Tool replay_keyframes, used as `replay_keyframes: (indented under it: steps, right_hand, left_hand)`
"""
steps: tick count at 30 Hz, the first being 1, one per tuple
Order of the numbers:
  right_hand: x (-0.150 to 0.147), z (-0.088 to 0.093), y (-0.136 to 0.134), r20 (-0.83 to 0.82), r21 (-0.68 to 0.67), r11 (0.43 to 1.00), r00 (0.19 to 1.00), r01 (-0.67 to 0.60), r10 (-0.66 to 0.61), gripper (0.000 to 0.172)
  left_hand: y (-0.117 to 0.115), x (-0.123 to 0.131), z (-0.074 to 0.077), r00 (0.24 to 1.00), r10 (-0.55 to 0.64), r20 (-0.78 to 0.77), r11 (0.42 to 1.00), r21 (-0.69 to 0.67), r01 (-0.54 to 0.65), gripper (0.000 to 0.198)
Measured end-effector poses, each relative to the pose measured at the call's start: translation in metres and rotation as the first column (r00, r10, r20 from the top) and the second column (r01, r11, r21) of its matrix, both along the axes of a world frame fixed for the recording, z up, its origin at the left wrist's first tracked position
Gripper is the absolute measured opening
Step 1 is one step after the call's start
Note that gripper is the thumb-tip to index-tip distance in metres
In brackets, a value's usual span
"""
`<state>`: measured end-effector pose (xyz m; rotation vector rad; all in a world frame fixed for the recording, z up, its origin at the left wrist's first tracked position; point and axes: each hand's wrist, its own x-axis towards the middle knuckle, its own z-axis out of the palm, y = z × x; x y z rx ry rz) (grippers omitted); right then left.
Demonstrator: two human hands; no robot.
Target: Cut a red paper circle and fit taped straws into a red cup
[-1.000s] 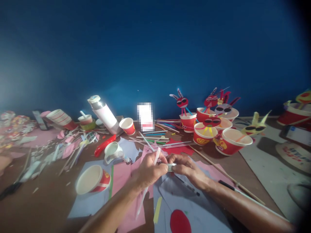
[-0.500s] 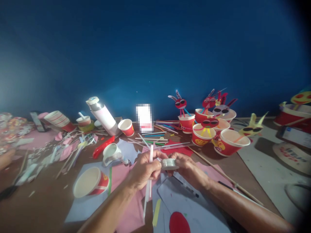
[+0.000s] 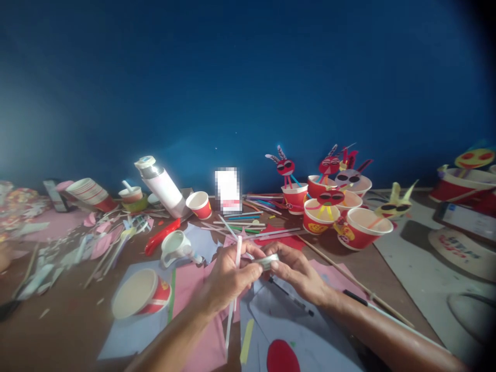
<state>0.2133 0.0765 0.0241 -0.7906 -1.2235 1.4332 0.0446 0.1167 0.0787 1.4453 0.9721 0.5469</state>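
Observation:
My left hand (image 3: 227, 276) is closed around a white straw (image 3: 233, 289) that runs upright through the fist and hangs down below it. My right hand (image 3: 296, 268) pinches a small roll of clear tape (image 3: 266, 261). The roll sits between both hands, and the left thumb and fingers touch its left edge. Both hands hover over pink paper (image 3: 196, 289) and grey paper sheets (image 3: 294, 330) on the brown table. A black pen (image 3: 290, 298) lies under the right hand.
A red paper cup (image 3: 141, 295) lies on its side at the left. A white mug (image 3: 176, 247), a red cutter (image 3: 161, 235), a tilted white bottle (image 3: 160, 185) and loose straws (image 3: 248, 225) lie behind. Decorated red cups (image 3: 337, 214) stand at the right. A long wooden stick (image 3: 356, 281) crosses right.
The tape roll has tilted from flat to edge-on between my fingers. The hands stay together at about the same spot, and the straw stays gripped in my left hand.

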Motion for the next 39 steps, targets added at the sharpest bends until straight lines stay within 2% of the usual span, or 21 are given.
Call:
replay_keyframes:
  steps: [6, 12, 17, 21, 25, 31, 35, 39]
  right_hand:
    - [-0.003, -0.004, 0.000, -0.050, -0.003, 1.000, 0.999, -0.014, 0.014, 0.019]
    - [-0.005, -0.011, 0.002, -0.158, -0.042, 0.998, 0.987, -0.040, 0.033, 0.023]
    - [-0.006, -0.008, 0.000, -0.103, 0.015, 1.000, 0.995, -0.013, 0.015, 0.021]
    - [-0.006, -0.007, -0.001, -0.076, 0.067, 0.997, 0.997, 0.031, -0.026, 0.018]
    - [-0.009, -0.011, 0.000, -0.223, -0.032, 0.999, 0.975, -0.013, 0.005, 0.023]
    - [-0.016, -0.010, 0.001, -0.406, -0.115, 0.990, 0.913, -0.079, 0.026, 0.026]
    - [-0.017, -0.007, 0.000, -0.457, -0.140, 0.986, 0.889, -0.089, 0.015, 0.023]
    - [-0.015, -0.009, 0.000, -0.469, -0.138, 0.987, 0.883, -0.077, 0.004, 0.018]
  left_hand:
    - [0.000, -0.001, -0.004, 1.000, 0.029, 0.002, 1.000, -0.006, -0.029, 0.010]
    - [0.004, -0.007, -0.009, 0.995, -0.025, 0.095, 0.997, -0.077, 0.032, 0.014]
    - [0.005, -0.008, -0.011, 0.998, -0.034, 0.058, 0.999, -0.005, 0.035, 0.009]
    - [0.004, -0.006, -0.012, 0.994, 0.002, 0.109, 1.000, -0.003, -0.001, 0.006]
    - [0.003, -0.005, -0.011, 0.987, -0.004, 0.161, 0.997, -0.077, 0.016, 0.018]
    - [0.002, -0.003, -0.007, 0.986, 0.013, 0.167, 0.995, -0.098, 0.003, 0.026]
    - [-0.001, -0.002, -0.005, 0.984, 0.013, 0.180, 0.994, -0.109, 0.007, 0.029]
    - [-0.004, -0.001, -0.003, 0.993, 0.030, 0.118, 0.997, -0.074, -0.021, 0.022]
